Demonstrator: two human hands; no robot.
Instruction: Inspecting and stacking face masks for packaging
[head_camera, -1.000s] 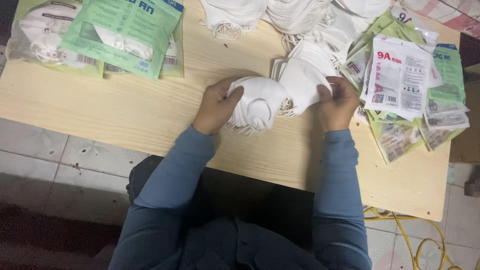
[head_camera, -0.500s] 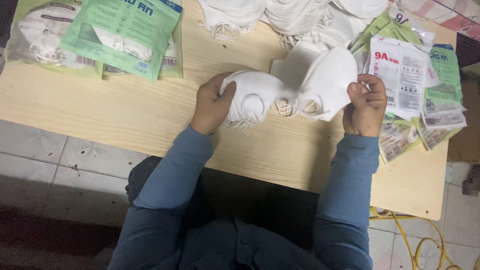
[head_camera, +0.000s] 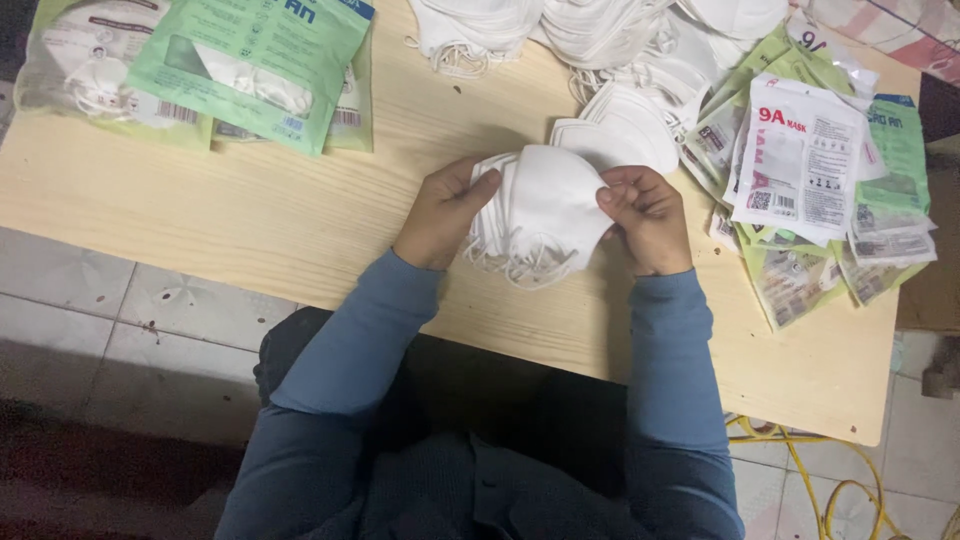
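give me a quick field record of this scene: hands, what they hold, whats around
left hand: grips left side of white mask stack
right hand: pinches stack's right edge
surface: wooden table
far edge: loose white masks
right side: empty pouches
top left: green packed bags
floor: yellow cable

stack of white folded masks (head_camera: 540, 215) — several nested together, held on edge just above the counter (head_camera: 250, 230), left hand (head_camera: 440, 212) and right hand (head_camera: 645, 215) gripping either side. thin white ear loops dangle in a tangle along the bottom edge.
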